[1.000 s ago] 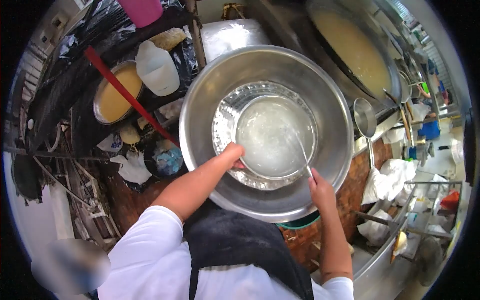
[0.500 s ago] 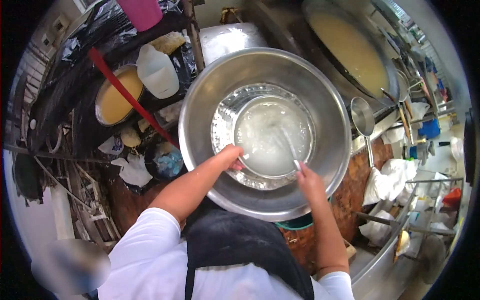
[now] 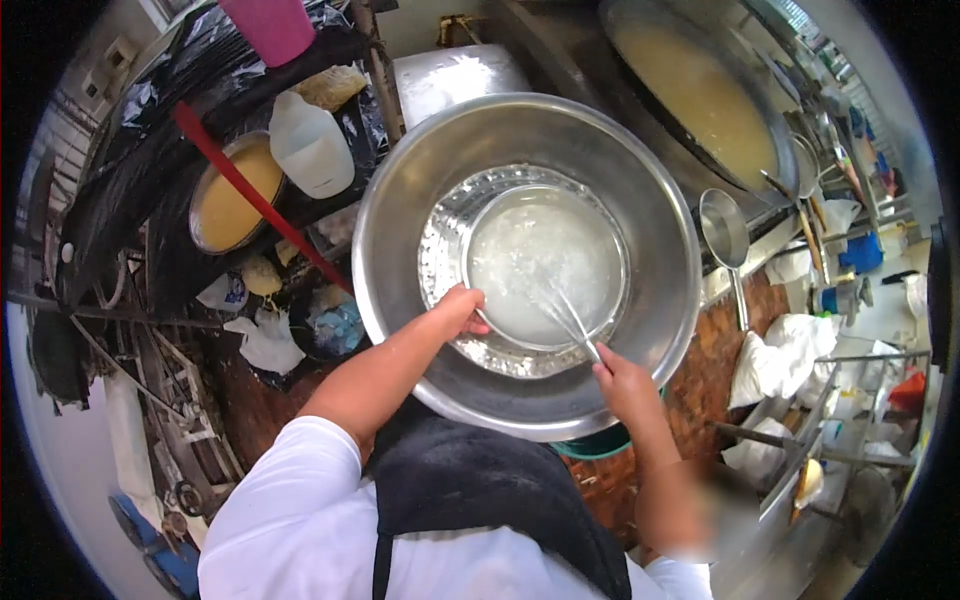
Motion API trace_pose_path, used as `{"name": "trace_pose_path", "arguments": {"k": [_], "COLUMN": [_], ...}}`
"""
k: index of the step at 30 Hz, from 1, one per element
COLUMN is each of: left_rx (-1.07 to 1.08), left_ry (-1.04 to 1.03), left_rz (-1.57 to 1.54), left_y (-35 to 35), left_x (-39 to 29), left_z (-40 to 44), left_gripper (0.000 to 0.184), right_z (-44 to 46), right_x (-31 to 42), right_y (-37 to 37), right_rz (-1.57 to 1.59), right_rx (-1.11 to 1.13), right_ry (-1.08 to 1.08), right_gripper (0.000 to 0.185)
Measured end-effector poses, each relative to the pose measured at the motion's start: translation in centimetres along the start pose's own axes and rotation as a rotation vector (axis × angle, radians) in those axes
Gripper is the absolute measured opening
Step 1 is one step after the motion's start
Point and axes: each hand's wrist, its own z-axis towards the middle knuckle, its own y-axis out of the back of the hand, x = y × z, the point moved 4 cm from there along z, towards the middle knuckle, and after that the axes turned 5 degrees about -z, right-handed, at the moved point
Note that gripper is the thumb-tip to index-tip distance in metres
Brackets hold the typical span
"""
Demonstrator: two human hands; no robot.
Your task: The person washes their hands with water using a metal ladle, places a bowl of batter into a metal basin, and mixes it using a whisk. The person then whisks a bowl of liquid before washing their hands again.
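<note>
A smaller metal bowl (image 3: pixel 468 240) of cloudy whitish liquid (image 3: pixel 520 250) sits inside a large stainless steel basin (image 3: pixel 400 200). Around the small bowl shows a shiny, dimpled metal surface (image 3: pixel 440 225). My left hand (image 3: pixel 462 311) is closed on the small bowl's near-left rim. In my right hand (image 3: pixel 624 383) is a wire whisk (image 3: pixel 573 322), held by its handle. The whisk's wires dip into the liquid near the bowl's lower right side.
A wide pan of yellowish liquid (image 3: pixel 700 90) stands at back right, beside a long-handled metal pot (image 3: pixel 724 228). To the left are a white plastic jug (image 3: pixel 311 150), a bowl of tan liquid (image 3: pixel 240 190) and a red bar (image 3: pixel 240 185). White bags (image 3: pixel 785 355) lie at right.
The whisk has shifted within the liquid, its wires now lower and plainer to see. My right hand has moved slightly right and down. My left hand keeps its place on the rim.
</note>
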Motion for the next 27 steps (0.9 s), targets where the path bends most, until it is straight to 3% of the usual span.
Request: {"name": "trace_pose_path", "arguments": {"k": [3,7,13,17,21,27], "left_rx": [0.022,0.040,0.035,-0.078,-0.163,-0.230], "left_ry": [0.015,0.025,0.013,0.053,0.124,0.031], "left_rz": [-0.006,-0.019,-0.052,-0.063,-0.395,-0.338], "left_y": [-0.1,0.2,0.0,-0.9,-1.7,-4.5], "left_x": [0.1,0.1,0.0,0.0,3.0,5.1], "left_z": [0.0,0.3,-0.2,-1.7,-2.5,-3.1], "left_gripper": [0.039,0.038,0.035,0.031,0.027,0.032], "right_z": [-0.8,2.3,3.9,2.9,3.1,7.1], "right_x": [-2.3,-3.0,2.1,-0.7,-1.9,-4.0], "right_y": [2.0,2.0,-1.8,0.9,-0.4,-4.8], "right_rz": [-0.056,0.016,0.088,0.191,0.285,0.047], "right_rx": [0.046,-0.132,0.024,0.145,-0.039,-0.177], "right_ry": [-0.056,-0.086,0.003,-0.145,-0.007,-0.019], "right_gripper": [0.036,0.036,0.036,0.036,0.046,0.052]}}
